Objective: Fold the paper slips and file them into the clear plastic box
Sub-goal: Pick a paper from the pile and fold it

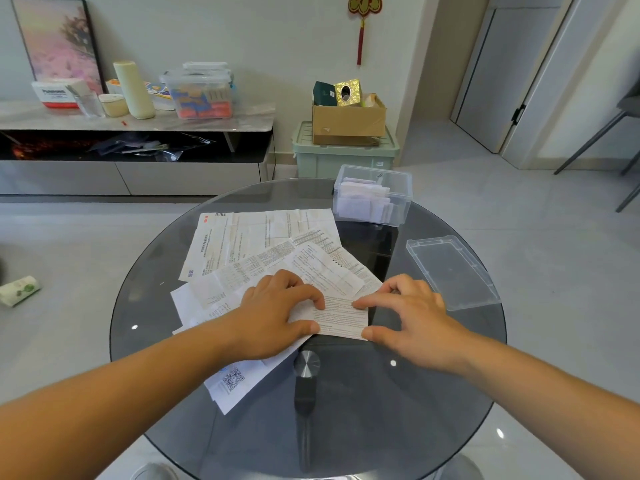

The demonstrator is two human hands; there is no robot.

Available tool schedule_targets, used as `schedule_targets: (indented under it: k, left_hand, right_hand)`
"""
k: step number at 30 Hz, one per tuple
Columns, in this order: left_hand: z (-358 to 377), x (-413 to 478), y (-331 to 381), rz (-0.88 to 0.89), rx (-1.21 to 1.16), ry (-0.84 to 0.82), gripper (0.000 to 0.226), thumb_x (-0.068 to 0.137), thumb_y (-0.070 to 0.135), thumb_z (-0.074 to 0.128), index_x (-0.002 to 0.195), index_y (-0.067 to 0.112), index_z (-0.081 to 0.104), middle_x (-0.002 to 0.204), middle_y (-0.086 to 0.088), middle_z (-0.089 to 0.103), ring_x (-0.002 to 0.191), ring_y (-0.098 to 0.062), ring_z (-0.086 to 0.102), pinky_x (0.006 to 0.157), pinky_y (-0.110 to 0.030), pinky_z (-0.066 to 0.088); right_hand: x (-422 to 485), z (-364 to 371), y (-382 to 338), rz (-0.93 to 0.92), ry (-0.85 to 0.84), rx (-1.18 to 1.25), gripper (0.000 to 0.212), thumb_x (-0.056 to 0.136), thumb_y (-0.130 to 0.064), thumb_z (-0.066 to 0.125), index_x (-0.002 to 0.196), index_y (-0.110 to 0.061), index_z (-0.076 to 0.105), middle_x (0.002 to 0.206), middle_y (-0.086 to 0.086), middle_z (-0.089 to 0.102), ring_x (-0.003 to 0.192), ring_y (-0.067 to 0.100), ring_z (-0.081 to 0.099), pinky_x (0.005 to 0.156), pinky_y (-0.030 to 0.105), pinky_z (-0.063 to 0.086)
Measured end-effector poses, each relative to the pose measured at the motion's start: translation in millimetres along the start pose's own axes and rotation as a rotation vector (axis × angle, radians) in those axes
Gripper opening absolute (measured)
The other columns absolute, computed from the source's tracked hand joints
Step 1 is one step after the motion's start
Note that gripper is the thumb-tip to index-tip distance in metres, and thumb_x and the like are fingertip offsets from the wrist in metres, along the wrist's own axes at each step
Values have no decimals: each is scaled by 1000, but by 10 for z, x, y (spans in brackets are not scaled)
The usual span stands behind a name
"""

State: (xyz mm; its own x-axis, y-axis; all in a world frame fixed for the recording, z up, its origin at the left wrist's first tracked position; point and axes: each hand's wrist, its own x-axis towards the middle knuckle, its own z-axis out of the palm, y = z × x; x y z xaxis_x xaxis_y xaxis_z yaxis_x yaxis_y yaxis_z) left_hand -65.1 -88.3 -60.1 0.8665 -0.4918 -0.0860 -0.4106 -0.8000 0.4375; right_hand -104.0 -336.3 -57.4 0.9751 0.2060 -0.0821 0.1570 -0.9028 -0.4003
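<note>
A small printed paper slip [341,317] lies folded on the round glass table [398,410], on top of a spread of loose printed slips [256,244]. My left hand [273,317] presses its left side, thumb and index finger on the paper. From the right, my right hand [412,320] touches the slip's edge with thumb and index fingertips. The clear plastic box [372,195] stands open at the table's far right with several folded slips inside. Its clear lid [452,271] lies flat to the right.
A slip with a QR code [232,382] pokes out under my left forearm. Beyond the table stand a green storage bin [343,157] with a cardboard box on top and a low cabinet [138,150] with clutter. A tissue pack [19,291] lies on the floor at the left.
</note>
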Motion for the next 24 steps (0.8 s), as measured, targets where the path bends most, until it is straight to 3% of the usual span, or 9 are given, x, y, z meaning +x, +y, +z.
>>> schedule_targets:
  k: [6,9,11,17,24]
  left_hand:
    - [-62,-8,21,1,-13,-39,26,94,42,61,118,48,53,134,13,37,123,-12,34,113,-36,32]
    - [-61,9,97,6,27,19,30,89,51,64,117,44,55,131,11,44,121,-13,39,109,-36,36]
    - [-57,3,129,20,42,72,41,84,58,67,117,41,52,131,11,47,117,-12,41,106,-35,39]
    - [-60,37,124,10,1,135,66,75,62,75,127,41,40,135,15,45,115,-8,41,103,-30,41]
    - [-50,29,70,17,27,105,65,79,61,73,133,41,43,141,15,45,121,-8,43,107,-29,40]
  right_hand:
    - [79,-110,-30,12,-64,-2,38,88,-58,63,126,-52,57,122,-14,38,124,12,30,111,38,26]
    - [146,-122,-89,11,10,93,32,88,-57,63,118,-45,63,116,-13,43,122,13,35,109,41,35]
    - [191,-110,-150,-32,30,99,39,87,-55,67,123,-42,60,116,-14,46,121,12,38,107,39,38]
    - [319,-136,-221,-40,23,119,43,84,-51,72,121,-33,60,107,-15,51,99,6,55,89,30,51]
    - [376,-177,-262,28,-49,161,34,80,-47,78,106,-32,64,95,-14,59,85,7,60,74,25,51]
